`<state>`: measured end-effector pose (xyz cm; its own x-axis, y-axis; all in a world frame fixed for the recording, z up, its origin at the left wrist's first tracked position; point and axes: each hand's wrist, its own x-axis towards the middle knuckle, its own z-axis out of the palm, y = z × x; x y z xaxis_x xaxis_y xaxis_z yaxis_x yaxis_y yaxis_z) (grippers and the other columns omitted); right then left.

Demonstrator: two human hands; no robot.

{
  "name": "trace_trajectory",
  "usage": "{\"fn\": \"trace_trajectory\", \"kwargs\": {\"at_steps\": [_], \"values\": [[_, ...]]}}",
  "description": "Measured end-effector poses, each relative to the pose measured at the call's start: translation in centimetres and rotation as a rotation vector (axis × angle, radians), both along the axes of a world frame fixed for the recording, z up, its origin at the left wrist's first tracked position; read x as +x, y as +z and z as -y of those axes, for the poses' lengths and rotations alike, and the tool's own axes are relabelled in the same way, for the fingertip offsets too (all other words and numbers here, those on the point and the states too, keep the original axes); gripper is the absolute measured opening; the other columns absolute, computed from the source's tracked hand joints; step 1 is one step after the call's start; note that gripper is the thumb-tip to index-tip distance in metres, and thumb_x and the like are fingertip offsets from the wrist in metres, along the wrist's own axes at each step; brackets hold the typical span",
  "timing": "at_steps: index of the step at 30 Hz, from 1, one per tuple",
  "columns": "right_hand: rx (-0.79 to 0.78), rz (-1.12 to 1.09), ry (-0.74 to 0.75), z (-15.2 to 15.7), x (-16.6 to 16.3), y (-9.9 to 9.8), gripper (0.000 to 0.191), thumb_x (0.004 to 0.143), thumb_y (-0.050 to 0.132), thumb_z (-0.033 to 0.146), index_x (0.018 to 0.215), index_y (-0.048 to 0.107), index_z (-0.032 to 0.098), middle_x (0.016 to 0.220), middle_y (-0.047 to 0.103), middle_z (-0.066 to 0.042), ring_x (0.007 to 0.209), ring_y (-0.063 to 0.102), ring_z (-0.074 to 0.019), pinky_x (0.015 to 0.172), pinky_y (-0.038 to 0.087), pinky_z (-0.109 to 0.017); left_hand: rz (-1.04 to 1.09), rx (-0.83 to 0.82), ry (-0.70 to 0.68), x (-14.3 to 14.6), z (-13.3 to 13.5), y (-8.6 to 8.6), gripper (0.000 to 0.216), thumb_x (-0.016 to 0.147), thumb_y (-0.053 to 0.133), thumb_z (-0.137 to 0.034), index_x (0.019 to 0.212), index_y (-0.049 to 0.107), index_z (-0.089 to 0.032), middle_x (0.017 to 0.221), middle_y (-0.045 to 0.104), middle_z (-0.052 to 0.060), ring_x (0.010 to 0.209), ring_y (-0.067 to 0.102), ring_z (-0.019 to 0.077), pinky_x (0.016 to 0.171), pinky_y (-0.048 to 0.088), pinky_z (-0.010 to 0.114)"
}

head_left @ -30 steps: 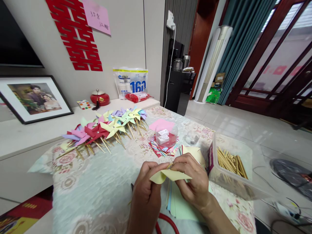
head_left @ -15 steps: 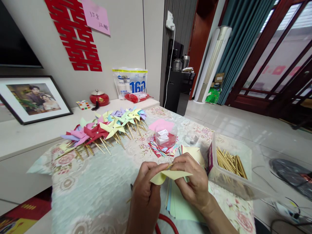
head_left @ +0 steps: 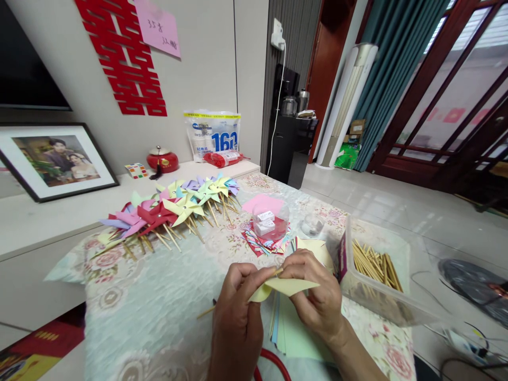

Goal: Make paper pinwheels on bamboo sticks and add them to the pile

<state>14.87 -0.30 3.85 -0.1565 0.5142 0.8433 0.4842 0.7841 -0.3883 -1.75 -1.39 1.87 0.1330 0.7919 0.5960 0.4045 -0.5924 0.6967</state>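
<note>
My left hand (head_left: 238, 312) and my right hand (head_left: 313, 296) meet over the near part of the table, both pinched on a pale yellow paper piece (head_left: 288, 287). A thin wooden stick (head_left: 206, 312) runs through my left fingers; its tip shows between the thumbs and its tail pokes out to the left. Under my hands lies a stack of coloured paper sheets (head_left: 296, 338). A row of finished paper pinwheels (head_left: 170, 209) on sticks lies across the far left of the floral tablecloth (head_left: 159, 301).
A clear plastic box of wooden sticks (head_left: 375, 267) stands at the right table edge. A clear tub with small white boxes (head_left: 270, 222) sits on cut coloured paper, beside a small glass dish (head_left: 312, 225). A red handle (head_left: 273, 362) lies near my wrists. A framed photo (head_left: 51, 159) leans on the shelf.
The stick has slid left through my left hand, so its tail now sticks out over the tablecloth. The yellow paper has shifted slightly right.
</note>
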Motion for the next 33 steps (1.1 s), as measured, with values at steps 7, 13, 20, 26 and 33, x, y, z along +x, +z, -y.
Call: {"fn": "trace_trajectory", "kwargs": {"at_steps": [7,13,20,26,33], "values": [[0.052,0.030,-0.030,0.12,-0.26,0.09,0.022,0.086,0.047,0.002,0.090,0.061,0.018,0.080,0.067,-0.006,0.072,0.061,-0.0174,0.074,0.048,-0.040,-0.002,0.023,0.021,0.11,0.00,0.32,0.055,0.076,0.040,-0.001,0.115,0.070,-0.025,0.099,0.059,0.005,0.091,0.062,0.0195,0.077,0.052,0.029],[0.085,0.017,-0.052,0.20,-0.39,0.11,0.026,0.083,0.046,0.000,0.092,0.062,0.017,0.086,0.067,-0.008,0.079,0.062,-0.0194,0.074,0.048,-0.039,-0.016,0.066,0.010,-0.06,-0.04,0.21,0.053,0.077,0.041,-0.002,0.117,0.069,-0.024,0.099,0.059,0.005,0.090,0.062,0.0191,0.076,0.053,0.029],[0.088,0.035,-0.019,0.39,-0.22,0.35,0.030,0.080,0.047,0.001,0.098,0.062,0.019,0.092,0.067,-0.008,0.084,0.062,-0.0214,0.075,0.050,-0.041,-0.015,0.063,0.014,-0.15,0.12,0.51,0.051,0.078,0.041,-0.001,0.114,0.069,-0.024,0.095,0.058,0.004,0.088,0.061,0.0184,0.075,0.052,0.027],[0.075,0.034,0.007,0.38,-0.11,0.51,0.029,0.081,0.048,0.001,0.098,0.062,0.020,0.089,0.067,-0.008,0.081,0.062,-0.0212,0.073,0.050,-0.041,-0.036,0.065,0.010,-0.07,0.18,0.62,0.052,0.077,0.039,0.001,0.113,0.069,-0.024,0.095,0.057,0.005,0.088,0.060,0.0181,0.074,0.052,0.027],[0.063,0.014,0.035,0.38,-0.04,0.48,0.027,0.080,0.048,0.001,0.096,0.062,0.019,0.088,0.066,-0.008,0.080,0.061,-0.0205,0.071,0.050,-0.040,-0.060,0.102,0.029,-0.06,0.12,0.41,0.054,0.076,0.039,0.003,0.114,0.067,-0.024,0.096,0.057,0.004,0.090,0.060,0.0173,0.076,0.051,0.026]]}}
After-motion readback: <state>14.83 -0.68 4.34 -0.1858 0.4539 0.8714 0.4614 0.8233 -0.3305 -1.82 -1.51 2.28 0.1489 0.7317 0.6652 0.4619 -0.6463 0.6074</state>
